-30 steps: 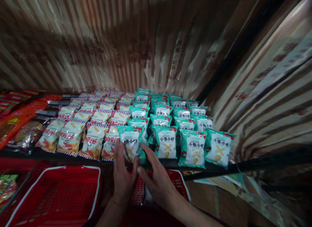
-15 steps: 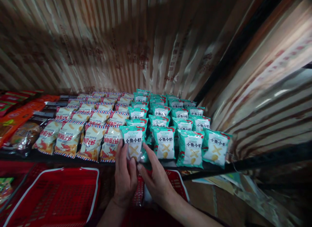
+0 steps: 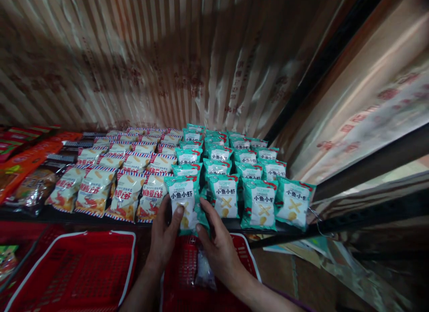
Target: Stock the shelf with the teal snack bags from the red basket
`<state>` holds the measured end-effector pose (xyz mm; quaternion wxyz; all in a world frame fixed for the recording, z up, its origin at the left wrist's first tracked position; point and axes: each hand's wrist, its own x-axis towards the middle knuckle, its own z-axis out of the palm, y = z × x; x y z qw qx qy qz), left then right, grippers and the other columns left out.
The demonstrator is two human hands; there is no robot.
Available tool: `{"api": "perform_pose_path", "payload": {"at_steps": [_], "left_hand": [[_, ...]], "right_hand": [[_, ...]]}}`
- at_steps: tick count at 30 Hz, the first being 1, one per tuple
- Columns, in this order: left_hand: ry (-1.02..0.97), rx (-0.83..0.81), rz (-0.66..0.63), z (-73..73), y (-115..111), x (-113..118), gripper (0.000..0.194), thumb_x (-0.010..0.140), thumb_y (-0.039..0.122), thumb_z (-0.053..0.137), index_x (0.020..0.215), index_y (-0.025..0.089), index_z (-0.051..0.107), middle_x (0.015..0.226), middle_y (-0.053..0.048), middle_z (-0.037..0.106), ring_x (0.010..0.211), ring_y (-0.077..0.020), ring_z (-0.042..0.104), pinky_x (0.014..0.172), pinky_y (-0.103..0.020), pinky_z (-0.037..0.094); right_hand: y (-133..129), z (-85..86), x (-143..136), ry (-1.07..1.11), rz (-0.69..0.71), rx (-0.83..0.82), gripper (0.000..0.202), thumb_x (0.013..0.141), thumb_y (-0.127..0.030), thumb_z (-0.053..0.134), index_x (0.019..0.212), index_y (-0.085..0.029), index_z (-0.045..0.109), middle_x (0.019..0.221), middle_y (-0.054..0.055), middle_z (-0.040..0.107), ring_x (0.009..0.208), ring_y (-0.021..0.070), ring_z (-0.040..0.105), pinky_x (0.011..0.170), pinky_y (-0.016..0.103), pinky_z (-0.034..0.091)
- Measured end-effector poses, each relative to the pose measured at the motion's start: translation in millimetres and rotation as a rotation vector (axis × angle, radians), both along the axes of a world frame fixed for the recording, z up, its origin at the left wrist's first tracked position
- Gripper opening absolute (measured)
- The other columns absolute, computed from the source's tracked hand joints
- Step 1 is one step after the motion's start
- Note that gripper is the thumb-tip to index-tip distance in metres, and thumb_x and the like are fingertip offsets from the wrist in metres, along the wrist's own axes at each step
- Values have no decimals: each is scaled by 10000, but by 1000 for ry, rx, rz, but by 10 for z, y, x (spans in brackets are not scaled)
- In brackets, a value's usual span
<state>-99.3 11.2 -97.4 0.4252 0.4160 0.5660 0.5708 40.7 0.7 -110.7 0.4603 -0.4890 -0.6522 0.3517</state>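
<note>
Item, lower centre of the frame: one teal-and-white, pillow-shaped plastic snack packet (image 3: 184, 196), printed with dark characters and yellow sticks, at the front of the leftmost teal column. We record it upright with its long axis near vertical, tipped slightly back, lying just beyond and between the two hands, so that neither is clearly nearer. The left hand (image 3: 161, 240) is narrowed on it, thumb flat over the front face, fingers along the left side. The right hand (image 3: 219, 247) is also narrowed, fingers at the right edge, thumb by the lower right corner. We cannot fairly tell whether the teal strip under those right fingers belongs to this packet or to another behind it; the view there is dim.

Change noted: half a second ago we had both thumbs together below the packet; now the left thumb has risen onto its face, the thumbs stand apart, and the packet's lower part shows.

Surroundings: rows of matching teal packets (image 3: 258, 204), centre right; rows of cream packets with red-and-blue striped edges (image 3: 94, 191), centre left; a long orange plastic bag (image 3: 20, 173), left edge; all on a dark shelf (image 3: 231, 224). Below, we list a red plastic basket with a white handle (image 3: 80, 267), lower left, and a second red plastic basket (image 3: 241, 247), bottom centre, with a clear plastic wrapping (image 3: 205, 269) inside.
</note>
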Motion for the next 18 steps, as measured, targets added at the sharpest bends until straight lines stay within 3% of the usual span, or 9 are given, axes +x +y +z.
{"api": "perform_pose_path", "payload": {"at_steps": [4,7,12,15,18], "left_hand": [[-202,-54,5,198,-41,83,611,812,457,595,1346,225,413,1300,-94,573,1231,-252,509,1027,-405,417],[-250,-55,-6,262,-48,106,606,807,415,613,1345,224,411,1286,-85,582,1232,-243,507,1050,-404,387],[-230,-29,-88,136,33,-1,611,786,409,640,1325,218,423,1256,-84,601,1148,-239,574,1004,-401,430],[-166,10,-143,32,67,-49,624,770,414,655,1314,207,429,1247,-94,607,1148,-246,573,991,-399,441],[-92,-4,-116,-34,67,-35,622,763,418,657,1307,203,445,1241,-102,611,1139,-259,578,954,-400,473]], "right_hand": [[-29,11,8,4,17,-51,463,922,-340,464,1370,-233,423,1415,88,462,1316,224,417,1087,420,359],[-35,4,21,-32,27,-39,466,922,-349,460,1371,-233,423,1412,89,466,1313,226,422,1079,415,372],[-33,116,40,-192,2,94,462,926,-290,437,1385,-248,394,1408,92,463,1309,231,424,1063,441,393],[-111,368,107,-231,-30,237,452,942,-300,416,1391,-307,363,1451,50,405,1351,233,357,1084,464,361],[-348,612,258,-268,23,286,432,979,-319,325,1410,-354,316,1445,25,412,1292,207,437,995,388,463]]}}
